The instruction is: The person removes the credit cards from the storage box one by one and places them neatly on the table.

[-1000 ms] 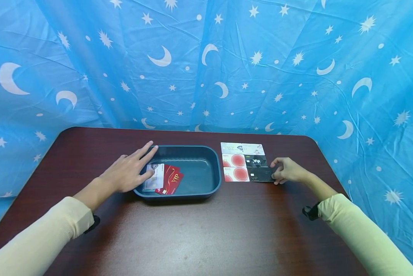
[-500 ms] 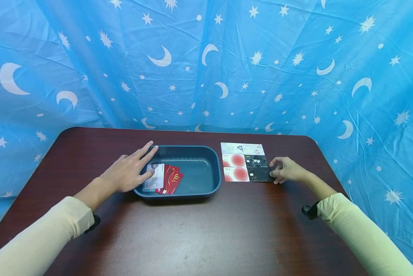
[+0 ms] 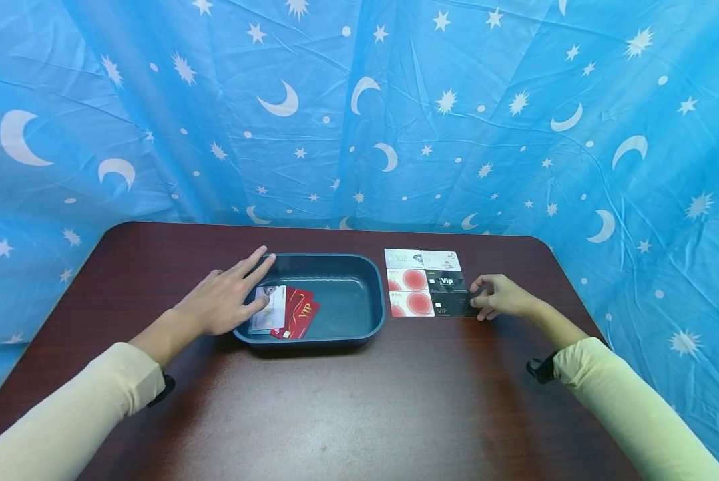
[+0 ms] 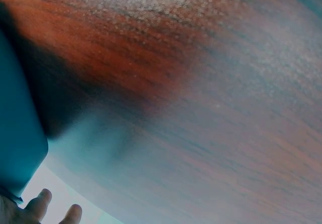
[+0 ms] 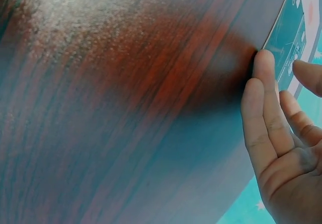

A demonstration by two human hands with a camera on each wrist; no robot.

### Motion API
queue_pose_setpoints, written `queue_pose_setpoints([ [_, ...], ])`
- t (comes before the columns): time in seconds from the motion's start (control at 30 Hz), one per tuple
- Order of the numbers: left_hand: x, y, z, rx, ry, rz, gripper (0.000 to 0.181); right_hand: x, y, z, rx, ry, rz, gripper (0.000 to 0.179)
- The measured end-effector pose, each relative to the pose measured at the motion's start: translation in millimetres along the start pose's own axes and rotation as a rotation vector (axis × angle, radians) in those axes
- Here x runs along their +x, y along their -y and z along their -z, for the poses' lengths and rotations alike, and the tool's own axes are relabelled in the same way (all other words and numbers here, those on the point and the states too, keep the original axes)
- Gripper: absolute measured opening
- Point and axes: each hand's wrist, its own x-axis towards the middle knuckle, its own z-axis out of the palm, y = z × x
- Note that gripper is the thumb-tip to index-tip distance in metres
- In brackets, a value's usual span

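Observation:
My left hand (image 3: 217, 304) spreads over the left end of a dark blue tray (image 3: 347, 300), its fingers stretched across the rim and the thumb over a white card (image 3: 277, 304). Red VIP cards (image 3: 299, 314) lie partly under that white card in the tray. With bent fingers, my right hand (image 3: 503, 296) holds the right end of a black VIP card (image 3: 449, 304), covering that end. In the right wrist view, its fingertips (image 5: 264, 63) sit right at the card's edge. Another black Vip card (image 3: 446, 281) lies directly behind.
Two white cards (image 3: 422, 258) form the back row of the card layout. Left of the black ones are two white cards with red circles (image 3: 419, 303). The dark brown table (image 3: 335, 414) ends at a blue star-and-moon curtain (image 3: 359, 133).
The front black card has shifted very slightly left, together with my right fingertips. My left hand and the tray stay where they were.

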Motion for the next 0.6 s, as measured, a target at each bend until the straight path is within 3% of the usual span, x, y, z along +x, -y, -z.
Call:
queue_pose_setpoints([
  [0.27,-0.5,-0.7,1.5,0.004,0.002,0.001,0.080,6.0,11,3,-0.010,0.009,0.020,0.034],
  [0.6,-0.9,-1.7,1.7,-0.002,-0.002,0.002,0.081,18.0,55,8,0.072,0.067,0.149,0.037],
])
